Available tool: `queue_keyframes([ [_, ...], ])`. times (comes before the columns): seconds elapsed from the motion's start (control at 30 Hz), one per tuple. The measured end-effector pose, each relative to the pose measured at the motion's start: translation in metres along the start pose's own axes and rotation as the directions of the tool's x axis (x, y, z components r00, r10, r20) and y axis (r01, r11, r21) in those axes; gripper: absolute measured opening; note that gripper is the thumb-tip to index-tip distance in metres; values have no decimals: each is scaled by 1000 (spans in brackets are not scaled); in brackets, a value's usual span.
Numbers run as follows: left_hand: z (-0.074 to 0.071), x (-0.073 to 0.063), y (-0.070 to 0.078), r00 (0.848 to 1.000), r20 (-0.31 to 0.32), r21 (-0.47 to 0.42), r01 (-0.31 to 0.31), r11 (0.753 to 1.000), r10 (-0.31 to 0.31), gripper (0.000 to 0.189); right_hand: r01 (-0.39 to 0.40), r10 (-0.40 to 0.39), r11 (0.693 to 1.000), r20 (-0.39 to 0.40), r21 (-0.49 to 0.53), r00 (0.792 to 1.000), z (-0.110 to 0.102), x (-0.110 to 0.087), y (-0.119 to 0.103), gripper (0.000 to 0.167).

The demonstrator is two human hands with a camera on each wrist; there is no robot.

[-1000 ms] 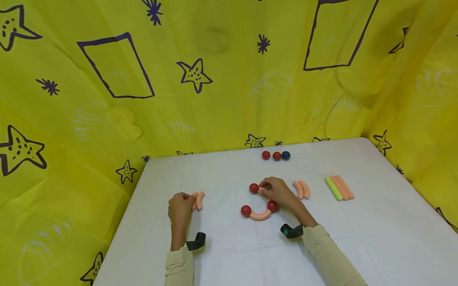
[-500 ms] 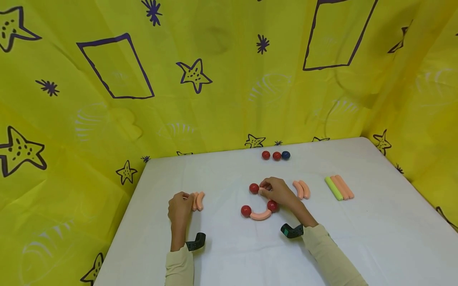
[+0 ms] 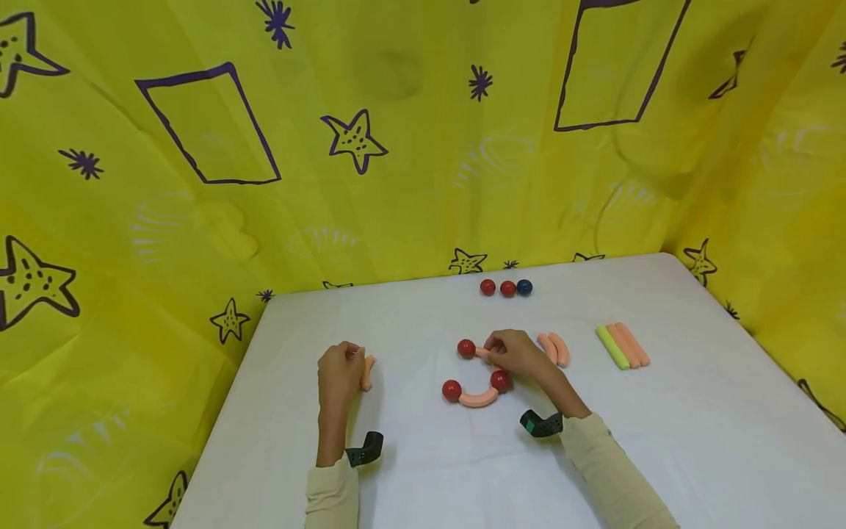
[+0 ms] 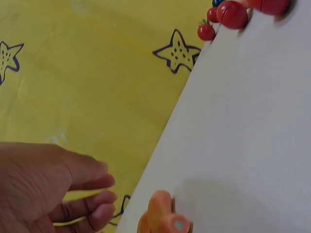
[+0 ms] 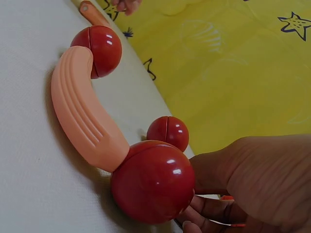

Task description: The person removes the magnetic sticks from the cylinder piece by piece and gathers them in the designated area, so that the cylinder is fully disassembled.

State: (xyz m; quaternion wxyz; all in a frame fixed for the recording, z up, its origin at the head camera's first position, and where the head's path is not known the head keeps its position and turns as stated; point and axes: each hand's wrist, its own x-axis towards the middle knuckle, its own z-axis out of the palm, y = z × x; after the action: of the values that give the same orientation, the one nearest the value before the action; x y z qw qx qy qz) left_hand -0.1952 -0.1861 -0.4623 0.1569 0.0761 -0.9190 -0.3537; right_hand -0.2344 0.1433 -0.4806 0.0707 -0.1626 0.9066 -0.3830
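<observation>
Over the left part of the white table, my left hand (image 3: 340,371) hovers by loose peach curved rods (image 3: 367,373). In the left wrist view its thumb and fingers stand apart, with nothing between them; the rods (image 4: 163,213) lie beside it, one showing a grey end disc. My right hand (image 3: 518,355) pinches a peach curved rod (image 3: 482,353) between two red balls, mostly hidden by the fingers. One is the upper red ball (image 3: 466,348), the other the right red ball (image 3: 500,380). A lower curved rod (image 5: 87,111) joins the right ball to the left red ball (image 3: 452,390).
Two curved rods (image 3: 554,349) lie right of my right hand. Further right are a green straight rod (image 3: 612,347) and two peach straight rods (image 3: 628,345). Two red balls (image 3: 507,289) and a blue ball (image 3: 524,287) sit at the back. A yellow curtain (image 3: 396,213) stands behind the table.
My left hand has lifted from the curved rods and shifted slightly right, covering more of them in the head view. My right hand stays nearly in place, and more of its curved rod shows.
</observation>
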Motion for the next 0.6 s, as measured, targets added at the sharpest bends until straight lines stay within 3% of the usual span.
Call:
queue_keyframes([
  [0.13, 11, 1, 11, 990, 24, -51, -137, 989, 138, 14, 17, -17, 1000, 0, -6, 1000, -1, -1, 0, 12],
  [0.27, 24, -3, 23, 965, 94, -106, -236, 966, 246, 10, 47, -47, 998, -3, -29, 999, 2, 2, 0, 14],
  [0.37, 33, -8, 32, 945, 173, -152, -253, 955, 278, 11, 61, -61, 998, 4, -35, 998, 5, 3, -1, 17],
  [0.6, 59, -18, 42, 897, 335, -214, -224, 951, 287, 23, 68, -67, 997, 37, -39, 997, 12, 3, -7, 17],
])
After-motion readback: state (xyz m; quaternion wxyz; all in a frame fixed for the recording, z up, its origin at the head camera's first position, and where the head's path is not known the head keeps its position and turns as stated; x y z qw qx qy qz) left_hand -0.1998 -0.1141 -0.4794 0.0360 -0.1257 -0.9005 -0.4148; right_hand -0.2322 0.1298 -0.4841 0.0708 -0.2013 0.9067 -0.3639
